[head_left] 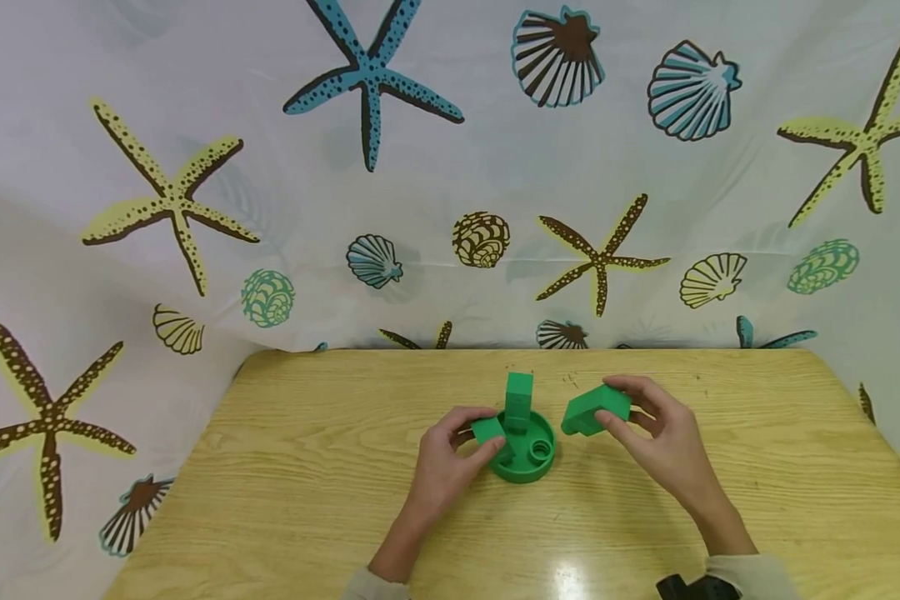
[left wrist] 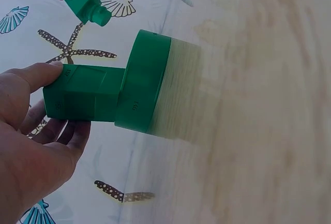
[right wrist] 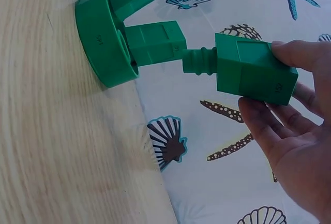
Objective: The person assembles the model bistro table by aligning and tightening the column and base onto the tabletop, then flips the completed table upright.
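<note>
A round green base [head_left: 522, 476] with a low rim sits on the table, a threaded round socket [head_left: 541, 451] showing at its right side. My left hand [head_left: 447, 458] grips a green block [left wrist: 83, 92] that stands in the base at its left. Another green block [head_left: 519, 398] rises upright from the back of the base, untouched. Clear of the base to the right, my right hand [head_left: 663, 433] pinches a third green block [right wrist: 256, 71] between thumb and fingers. That block is tilted, and its ridged round stub [right wrist: 199, 61] points toward the base.
Under everything is a light wooden table [head_left: 307, 467]. A white curtain [head_left: 450, 175] printed with starfish and shells hangs behind the table's back edge and along both sides. A black strap [head_left: 697, 587] is on the right wrist.
</note>
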The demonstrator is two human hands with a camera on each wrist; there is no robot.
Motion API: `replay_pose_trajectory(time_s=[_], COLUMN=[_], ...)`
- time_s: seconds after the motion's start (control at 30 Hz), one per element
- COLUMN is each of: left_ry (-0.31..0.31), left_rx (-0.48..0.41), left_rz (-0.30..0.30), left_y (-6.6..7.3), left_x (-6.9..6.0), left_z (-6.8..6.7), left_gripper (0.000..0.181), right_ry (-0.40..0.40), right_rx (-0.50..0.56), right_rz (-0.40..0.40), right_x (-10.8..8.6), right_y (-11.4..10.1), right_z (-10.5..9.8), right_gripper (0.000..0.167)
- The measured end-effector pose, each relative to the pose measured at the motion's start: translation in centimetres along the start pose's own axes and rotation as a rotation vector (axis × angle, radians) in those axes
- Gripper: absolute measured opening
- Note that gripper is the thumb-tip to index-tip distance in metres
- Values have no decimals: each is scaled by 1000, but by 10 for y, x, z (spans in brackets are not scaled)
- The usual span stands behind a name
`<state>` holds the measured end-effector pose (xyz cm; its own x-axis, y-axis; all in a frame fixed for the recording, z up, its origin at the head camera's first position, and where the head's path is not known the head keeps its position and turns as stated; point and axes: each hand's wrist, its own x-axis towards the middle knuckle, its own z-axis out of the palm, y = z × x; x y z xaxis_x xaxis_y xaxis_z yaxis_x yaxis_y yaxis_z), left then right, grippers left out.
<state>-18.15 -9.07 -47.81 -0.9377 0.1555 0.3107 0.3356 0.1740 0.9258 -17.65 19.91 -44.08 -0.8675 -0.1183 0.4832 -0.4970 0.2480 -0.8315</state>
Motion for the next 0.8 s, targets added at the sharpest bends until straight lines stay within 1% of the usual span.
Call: replay_pose_trajectory(time_s=[0.17, 0.43, 0.67, 0.8], left_ry=[1, 4, 5, 2], left_rx=[2, -3, -5, -9], left_rz=[0, 3, 8, 10], left_y=[0, -2, -3, -3], left_x=[1, 2, 1, 0], left_z=[0, 1, 0, 0], left_gripper=[35, 34, 33, 34], right_ry=[5, -3, -8, -26], right_rx=[32, 54, 80, 85], right_rz=[-1, -21, 2, 3], right_x=[0, -1, -3, -5], right_y=[1, 1, 9, 14], right_z=[9, 18, 24, 29], right_gripper=[41, 40, 39, 39])
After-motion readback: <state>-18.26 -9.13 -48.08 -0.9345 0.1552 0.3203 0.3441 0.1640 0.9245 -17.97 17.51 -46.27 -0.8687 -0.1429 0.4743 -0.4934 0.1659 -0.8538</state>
